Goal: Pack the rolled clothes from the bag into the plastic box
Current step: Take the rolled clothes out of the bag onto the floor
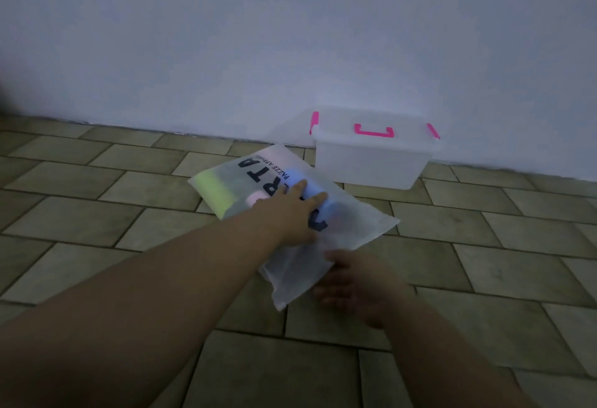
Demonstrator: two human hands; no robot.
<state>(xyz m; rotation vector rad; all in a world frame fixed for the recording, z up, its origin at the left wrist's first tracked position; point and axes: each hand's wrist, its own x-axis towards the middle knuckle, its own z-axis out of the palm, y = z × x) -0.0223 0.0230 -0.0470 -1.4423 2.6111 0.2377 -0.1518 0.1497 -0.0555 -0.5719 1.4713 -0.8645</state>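
Frosted, see-through plastic under both grips: bag (361, 226) with black lettering, flat on the tiled floor (129, 201). Left grip (294, 210) wide, fingers straight and spread, palm down on the bag's top. Directly beneath its fingertips, seen through the film, a blue roll (295, 174). Well off to its left, a yellow-green roll (216, 191). Just left of its knuckles, a pink roll (253, 199). All three rolls inside the bag.

Right grip (358, 285) at the bag's near end, closer to the body than the left grip, touching the edge. Blurred, so cannot tell whether pinching the film or only resting against it.

Beyond the left grip's fingertips and a little to the right, apart from both grips, clear plastic box (368, 162) against the pale wall (290, 36). Lid on, pink handle (373, 131) lying flat on top, pink clasps (315, 122) at either end.
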